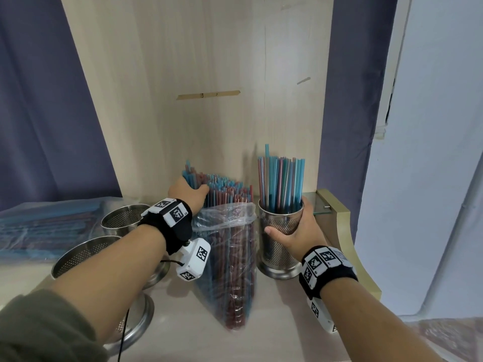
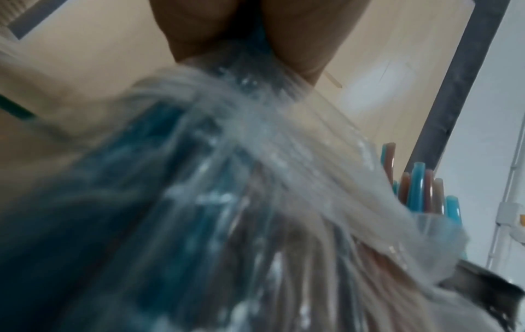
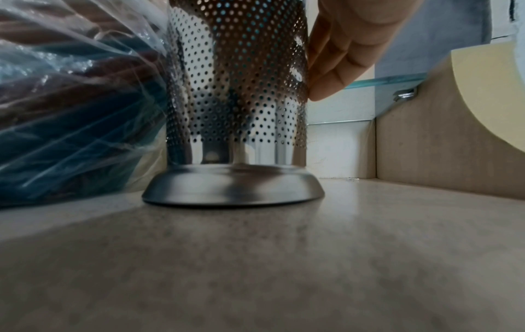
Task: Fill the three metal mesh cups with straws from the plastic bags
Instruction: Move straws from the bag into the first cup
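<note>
A clear plastic bag (image 1: 230, 259) of blue and red straws (image 1: 224, 190) leans against the back panel in the middle. My left hand (image 1: 187, 190) grips a bunch of straws at the bag's open top; the left wrist view shows the bag (image 2: 255, 202) blurred and close. To its right stands a metal mesh cup (image 1: 281, 239) holding several upright straws (image 1: 281, 178). My right hand (image 1: 300, 228) is wrapped around that cup, whose perforated wall (image 3: 235, 89) my fingers (image 3: 326, 67) touch. Two empty mesh cups (image 1: 121, 220) (image 1: 86, 254) stand at the left.
A second bag of straws (image 1: 44, 226) lies flat at the far left. A cream curved bracket (image 1: 347, 236) and a glass shelf (image 1: 317, 203) sit just right of the filled cup. A wooden back panel (image 1: 209, 74) rises behind.
</note>
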The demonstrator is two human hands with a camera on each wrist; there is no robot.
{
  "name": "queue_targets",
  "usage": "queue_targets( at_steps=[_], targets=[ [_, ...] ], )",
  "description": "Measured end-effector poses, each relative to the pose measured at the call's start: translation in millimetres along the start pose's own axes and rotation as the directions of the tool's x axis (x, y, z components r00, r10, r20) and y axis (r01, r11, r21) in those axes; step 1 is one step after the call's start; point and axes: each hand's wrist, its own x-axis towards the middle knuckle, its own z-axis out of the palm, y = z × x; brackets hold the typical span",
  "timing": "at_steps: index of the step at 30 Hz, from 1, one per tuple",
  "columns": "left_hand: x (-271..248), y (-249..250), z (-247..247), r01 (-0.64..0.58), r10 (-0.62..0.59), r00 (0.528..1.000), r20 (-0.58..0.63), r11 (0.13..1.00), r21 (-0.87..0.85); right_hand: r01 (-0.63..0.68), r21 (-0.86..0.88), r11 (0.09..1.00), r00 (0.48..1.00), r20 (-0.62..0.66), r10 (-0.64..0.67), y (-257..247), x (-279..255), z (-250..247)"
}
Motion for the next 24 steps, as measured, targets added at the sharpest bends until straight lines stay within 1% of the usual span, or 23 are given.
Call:
queue_targets(
  at_steps=[3, 6, 10, 13, 15, 17, 19, 24],
  targets=[
    [3.2, 2.6, -5.5, -0.058, 0.050, 0.997, -0.059, 0.987, -0.151, -0.011, -0.002, 1.000, 1.000, -0.009, 0.011, -0.6, -0.4, -0.4],
    [7.4, 4.9, -10.8, -0.083, 0.072, 0.996, -0.059, 0.972, -0.222, -0.016, -0.004, 1.000, 1.000, -0.003, 0.016, -2.7, -1.4, -1.2],
    [14.2, 8.4, -15.3, -0.148, 0.148, 0.989, -0.012, 0.972, -0.181, -0.026, -0.007, 1.000, 1.000, 0.004, 0.026, -5.6, -2.5, -1.7],
    [22.5, 10.4, -16.5, -0.128, 0.133, 0.991, 0.013, 0.974, -0.188, -0.026, 0.000, 1.000, 1.000, 0.011, 0.026, -6.2, -2.4, -2.0],
    [25.8, 14.7, -18.0, -0.140, 0.144, 0.990, 0.011, 0.975, -0.172, -0.028, -0.002, 1.000, 1.000, 0.011, 0.028, -5.0, -1.8, -1.8],
    [28.7, 23.4, -21.6, -0.158, 0.163, 0.987, 0.003, 0.958, -0.238, -0.035, -0.005, 0.999, 0.999, 0.014, 0.035, -4.1, -1.4, -1.8],
    [32.7, 36.1, -29.8, -0.181, 0.184, 0.983, -0.021, 0.934, -0.307, -0.036, -0.007, 0.999, 0.999, 0.018, 0.036, -4.2, -1.4, -2.2],
    [50.7, 69.2, -57.5, -0.305, 0.264, 0.951, -0.160, 0.880, -0.364, -0.026, -0.013, 1.000, 1.000, 0.006, 0.026, -1.8, -0.8, -1.4]
  ],
)
